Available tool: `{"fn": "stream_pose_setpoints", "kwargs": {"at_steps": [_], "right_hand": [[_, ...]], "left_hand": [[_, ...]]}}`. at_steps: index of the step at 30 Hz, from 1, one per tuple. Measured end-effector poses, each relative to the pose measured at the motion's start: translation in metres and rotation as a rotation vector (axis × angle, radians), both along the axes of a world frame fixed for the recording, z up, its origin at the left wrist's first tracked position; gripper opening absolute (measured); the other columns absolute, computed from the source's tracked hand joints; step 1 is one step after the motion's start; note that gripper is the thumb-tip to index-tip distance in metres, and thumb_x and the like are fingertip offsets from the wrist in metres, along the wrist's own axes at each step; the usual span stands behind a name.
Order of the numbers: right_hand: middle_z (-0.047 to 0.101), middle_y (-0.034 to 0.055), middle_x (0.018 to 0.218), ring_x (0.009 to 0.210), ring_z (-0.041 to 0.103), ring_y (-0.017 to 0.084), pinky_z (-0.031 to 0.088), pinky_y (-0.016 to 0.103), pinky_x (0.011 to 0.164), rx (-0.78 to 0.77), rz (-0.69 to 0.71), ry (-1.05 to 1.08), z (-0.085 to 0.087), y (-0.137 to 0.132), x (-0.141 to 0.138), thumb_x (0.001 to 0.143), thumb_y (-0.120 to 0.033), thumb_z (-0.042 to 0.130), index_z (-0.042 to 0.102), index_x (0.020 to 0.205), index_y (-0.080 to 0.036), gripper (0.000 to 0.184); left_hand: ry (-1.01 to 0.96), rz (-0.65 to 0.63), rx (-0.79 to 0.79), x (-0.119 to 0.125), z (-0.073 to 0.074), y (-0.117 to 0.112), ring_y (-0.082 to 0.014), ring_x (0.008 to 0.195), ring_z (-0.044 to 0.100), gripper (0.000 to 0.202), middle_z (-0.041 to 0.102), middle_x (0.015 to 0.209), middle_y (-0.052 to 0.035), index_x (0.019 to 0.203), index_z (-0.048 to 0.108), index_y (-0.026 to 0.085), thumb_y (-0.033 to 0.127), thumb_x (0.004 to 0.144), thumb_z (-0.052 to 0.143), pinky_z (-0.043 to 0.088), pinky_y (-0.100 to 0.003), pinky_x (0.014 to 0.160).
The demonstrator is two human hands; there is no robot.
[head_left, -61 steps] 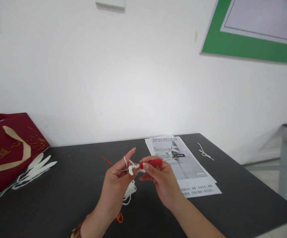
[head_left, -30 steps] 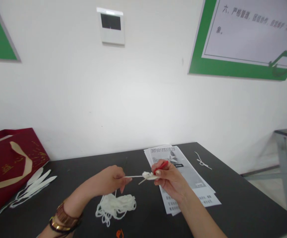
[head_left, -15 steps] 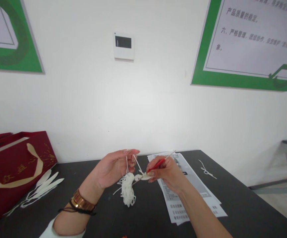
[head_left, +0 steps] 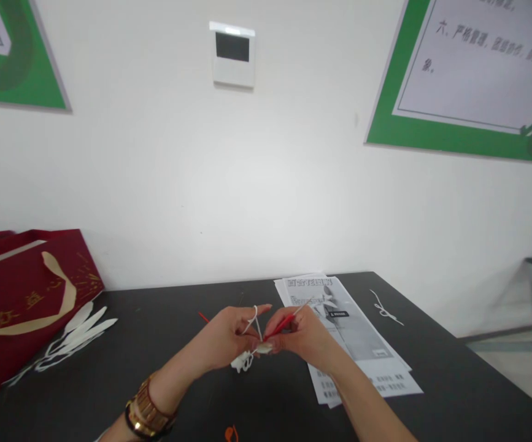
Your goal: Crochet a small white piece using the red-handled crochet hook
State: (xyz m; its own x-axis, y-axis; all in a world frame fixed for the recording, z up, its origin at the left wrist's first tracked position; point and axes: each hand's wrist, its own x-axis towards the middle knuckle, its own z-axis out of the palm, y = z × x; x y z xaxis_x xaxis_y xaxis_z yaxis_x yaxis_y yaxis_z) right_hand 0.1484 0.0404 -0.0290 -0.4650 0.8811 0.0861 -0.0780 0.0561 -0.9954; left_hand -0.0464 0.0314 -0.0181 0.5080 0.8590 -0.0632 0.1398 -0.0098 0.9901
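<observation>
My right hand [head_left: 309,334] grips a red-handled crochet hook [head_left: 285,323] like a pencil, its thin shaft pointing up and right. In my left hand [head_left: 219,341], thumb and fingers pinch a small white crochet piece [head_left: 264,348] right beside the right fingertips. White yarn [head_left: 257,320] loops over my raised left index finger and runs down to the piece. Below the left fingers hangs a loose bunch of white yarn [head_left: 242,361], partly hidden by that hand. The working end of the hook is hidden between the fingers.
Printed sheets [head_left: 362,331] lie on the black table [head_left: 173,307] at right, with a bit of white string [head_left: 385,312] beyond. White leaf-shaped pieces [head_left: 81,331] rest by a dark red gift bag [head_left: 30,282]. An orange item [head_left: 231,433] is at the near edge.
My left hand has come down and its fingers have closed on the crochet piece beside my right hand. The yarn bunch now shows less beneath it. The camera view has tilted slightly down.
</observation>
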Motion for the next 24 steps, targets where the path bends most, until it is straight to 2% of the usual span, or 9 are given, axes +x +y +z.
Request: {"fn": "stream_pose_setpoints", "kwargs": {"at_steps": [6,11,14,17,21,24], "right_hand": [[0.071,0.0032,0.062,0.055,0.066,0.015,0.054,0.025,0.056,-0.091,0.062,0.125,-0.006,0.000,0.003,0.058,-0.017,0.085,0.072,0.070,-0.012,0.019],[0.071,0.0035,0.066,0.056,0.067,0.015,0.056,0.025,0.054,-0.105,0.055,0.179,-0.005,0.001,0.006,0.058,-0.016,0.086,0.071,0.070,-0.012,0.019],[0.071,0.0035,0.064,0.056,0.067,0.015,0.055,0.025,0.055,-0.100,0.057,0.164,-0.004,0.001,0.005,0.056,-0.018,0.087,0.072,0.070,-0.012,0.021],[0.071,0.0030,0.061,0.055,0.066,0.014,0.054,0.025,0.055,-0.100,0.053,0.123,-0.004,0.000,0.003,0.055,-0.021,0.088,0.072,0.068,-0.012,0.023],[0.069,0.0009,0.057,0.051,0.063,0.012,0.051,0.023,0.053,-0.085,0.044,0.076,-0.005,-0.002,0.000,0.054,-0.019,0.088,0.072,0.067,-0.012,0.022],[0.068,0.0004,0.058,0.051,0.063,0.012,0.051,0.023,0.053,-0.085,0.068,0.087,-0.005,-0.002,-0.001,0.054,-0.019,0.087,0.071,0.066,-0.013,0.021]], "left_hand": [[-0.143,-0.035,-0.062,-0.003,-0.010,-0.002,-0.0170,0.061,0.062,0.062,0.073,0.071,-0.0057,0.131,0.057,0.014,0.027,0.072,0.073,0.045,-0.029,0.063],[-0.214,-0.042,-0.086,-0.006,-0.007,-0.012,-0.0195,0.065,0.065,0.073,0.074,0.081,-0.0082,0.144,0.038,0.019,0.025,0.077,0.067,0.047,-0.033,0.065],[-0.205,-0.043,-0.064,-0.008,-0.004,-0.015,-0.0192,0.069,0.063,0.072,0.073,0.085,-0.0079,0.144,0.039,0.019,0.020,0.077,0.066,0.046,-0.032,0.066],[-0.167,-0.036,-0.028,-0.008,-0.003,-0.014,-0.0168,0.069,0.058,0.060,0.072,0.090,-0.0090,0.139,0.046,0.017,0.023,0.081,0.062,0.043,-0.030,0.063],[-0.121,-0.059,0.029,-0.004,-0.006,-0.015,-0.0176,0.074,0.058,0.074,0.071,0.088,-0.0063,0.141,0.043,0.018,0.022,0.074,0.073,0.042,-0.028,0.065],[-0.100,-0.064,0.050,-0.001,-0.010,-0.017,-0.0181,0.075,0.060,0.071,0.071,0.087,-0.0038,0.141,0.044,0.023,0.018,0.076,0.071,0.044,-0.029,0.067]]}}
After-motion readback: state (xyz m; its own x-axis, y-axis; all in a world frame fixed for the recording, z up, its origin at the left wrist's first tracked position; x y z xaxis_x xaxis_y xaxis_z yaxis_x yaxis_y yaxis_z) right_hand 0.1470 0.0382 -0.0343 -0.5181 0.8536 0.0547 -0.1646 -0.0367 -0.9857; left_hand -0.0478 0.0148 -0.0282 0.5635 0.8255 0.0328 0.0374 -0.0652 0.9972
